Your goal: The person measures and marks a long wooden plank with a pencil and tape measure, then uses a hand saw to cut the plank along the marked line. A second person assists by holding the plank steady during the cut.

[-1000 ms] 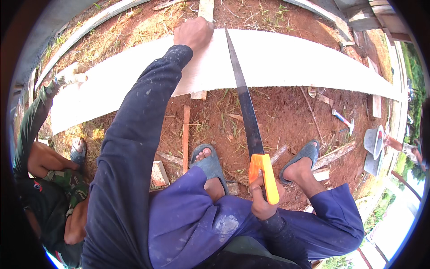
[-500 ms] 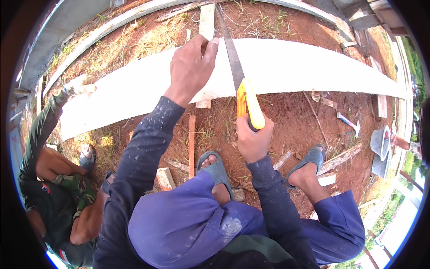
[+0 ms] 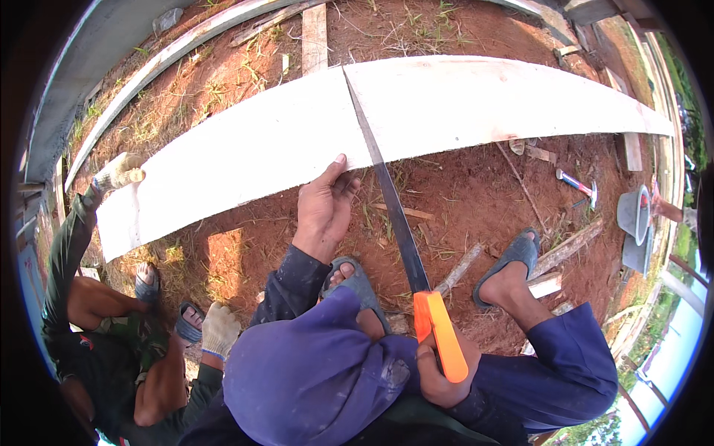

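Note:
A long, pale board (image 3: 245, 149), washed out by bright light, lies across in front of me. My right hand (image 3: 450, 368) is wrapped round the orange handle of a hand saw (image 3: 398, 215), low by my right knee. The saw's blade slants up and left across the board, its tip near the far edge. At the board's near edge, left of the blade, is my left hand (image 3: 326, 212), its thumb against the edge and its fingers curled beside it, partly under. At the board's left end rests a co-worker's gloved hand (image 3: 119, 172).
The co-worker's other gloved hand (image 3: 221, 331) is left of my knee. A wood strip (image 3: 314, 41) sticks out beyond the board. On the red soil to the right lie a hammer (image 3: 577, 186), a grey bucket (image 3: 632, 214) and wood scraps (image 3: 569, 249). A concrete wall (image 3: 97, 67) stands far left.
My right hand has drawn the saw back toward me, its tip now near the board's far edge. My left hand has moved from the board's top to its near edge. The co-worker's second glove has appeared.

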`<state>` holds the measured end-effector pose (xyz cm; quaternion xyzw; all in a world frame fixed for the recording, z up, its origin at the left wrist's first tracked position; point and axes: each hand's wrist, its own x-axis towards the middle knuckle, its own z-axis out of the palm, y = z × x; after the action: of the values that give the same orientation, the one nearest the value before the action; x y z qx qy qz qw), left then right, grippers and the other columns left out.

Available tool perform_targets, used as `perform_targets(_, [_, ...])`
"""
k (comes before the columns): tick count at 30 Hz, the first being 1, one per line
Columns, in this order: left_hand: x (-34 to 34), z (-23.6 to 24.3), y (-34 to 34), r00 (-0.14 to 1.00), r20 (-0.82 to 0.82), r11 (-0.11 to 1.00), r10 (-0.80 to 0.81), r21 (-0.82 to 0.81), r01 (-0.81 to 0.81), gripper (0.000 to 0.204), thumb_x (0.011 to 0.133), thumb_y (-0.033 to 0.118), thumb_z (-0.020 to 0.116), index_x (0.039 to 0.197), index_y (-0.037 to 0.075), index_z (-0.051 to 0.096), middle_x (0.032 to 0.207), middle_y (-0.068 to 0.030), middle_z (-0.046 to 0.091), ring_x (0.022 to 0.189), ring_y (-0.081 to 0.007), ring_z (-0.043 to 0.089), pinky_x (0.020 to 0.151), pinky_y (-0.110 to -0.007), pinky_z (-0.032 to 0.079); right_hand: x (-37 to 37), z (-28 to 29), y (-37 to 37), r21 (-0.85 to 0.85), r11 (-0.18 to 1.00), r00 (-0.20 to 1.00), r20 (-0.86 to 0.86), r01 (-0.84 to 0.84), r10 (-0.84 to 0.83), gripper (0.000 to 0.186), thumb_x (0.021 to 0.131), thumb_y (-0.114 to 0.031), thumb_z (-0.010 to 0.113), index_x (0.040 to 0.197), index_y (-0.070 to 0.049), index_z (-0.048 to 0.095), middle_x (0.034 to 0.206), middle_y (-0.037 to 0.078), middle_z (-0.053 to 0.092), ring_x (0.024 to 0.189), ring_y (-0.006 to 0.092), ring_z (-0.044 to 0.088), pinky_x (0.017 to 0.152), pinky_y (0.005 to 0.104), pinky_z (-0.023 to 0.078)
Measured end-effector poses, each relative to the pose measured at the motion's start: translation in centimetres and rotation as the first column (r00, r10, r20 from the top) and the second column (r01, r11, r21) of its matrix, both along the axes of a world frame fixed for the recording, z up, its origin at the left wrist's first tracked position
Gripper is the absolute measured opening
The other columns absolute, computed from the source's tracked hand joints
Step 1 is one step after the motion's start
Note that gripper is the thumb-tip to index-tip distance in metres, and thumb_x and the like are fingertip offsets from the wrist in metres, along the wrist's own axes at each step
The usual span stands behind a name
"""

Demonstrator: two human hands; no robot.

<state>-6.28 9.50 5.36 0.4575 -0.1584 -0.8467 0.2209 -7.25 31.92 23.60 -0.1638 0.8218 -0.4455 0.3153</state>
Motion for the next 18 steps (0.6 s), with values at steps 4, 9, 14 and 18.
perform_targets(4, [-0.5, 0.2, -0.1, 0.998, 0.053, 0.999, 0.016, -0.041, -0.013, 0.018, 0.094, 0.011, 0.069, 0.11, 0.007, 0.061, 0.106, -0.0053, 0.063, 0.097, -0.0165, 0.058, 0.079, -0.032, 0.047, 0.3, 0.7, 0.6, -0.023, 0.999, 0.999, 0.041, 0.024, -0.023, 0.003, 0.08, 0.003, 0.058, 0.081, 0.002, 0.061, 0.064, 0.007, 0.055, 0.058, 0.0114, 0.055, 0.055, 0.028, 0.043])
perform_targets(9, [-0.3, -1.2, 0.2, 0.996, 0.007, 0.994, 0.087, -0.059, -0.087, 0.018, 0.09, 0.005, 0.073, 0.105, -0.001, 0.066, 0.095, -0.0078, 0.068, 0.084, -0.017, 0.064, 0.072, -0.031, 0.053, -6.9, -6.9, -12.0, -0.04, 0.998, 0.993, 0.11, 0.047, -0.042, 0.022, 0.082, -0.008, 0.062, 0.097, 0.008, 0.067, 0.064, 0.014, 0.063, 0.064, 0.0181, 0.067, 0.06, 0.0359, 0.05])
perform_targets(14, [-0.8, -1.0, 0.5, 0.996, -0.01, 0.992, 0.094, -0.083, -0.094, 0.017, 0.089, 0.004, 0.072, 0.104, -0.002, 0.066, 0.095, -0.0085, 0.068, 0.083, -0.0178, 0.065, 0.073, -0.031, 0.056, -9.1, -8.2, -16.6, -0.081, 0.992, 0.995, 0.008, 0.098, -0.097, 0.018, 0.081, -0.011, 0.064, 0.083, 0.007, 0.064, 0.064, 0.018, 0.064, 0.06, 0.0248, 0.065, 0.061, 0.0393, 0.048])
perform_targets(18, [-0.1, -0.2, 0.0, 0.99, 0.038, 0.984, 0.138, -0.116, -0.133, 0.016, 0.09, 0.005, 0.071, 0.104, -0.002, 0.067, 0.097, -0.0099, 0.069, 0.086, -0.0185, 0.067, 0.077, -0.032, 0.058, -3.5, -4.1, -6.4, -0.044, 0.998, 0.991, 0.127, 0.044, -0.038, 0.031, 0.08, -0.001, 0.06, 0.11, 0.007, 0.063, 0.068, 0.006, 0.058, 0.06, 0.0096, 0.053, 0.056, 0.0294, 0.045])
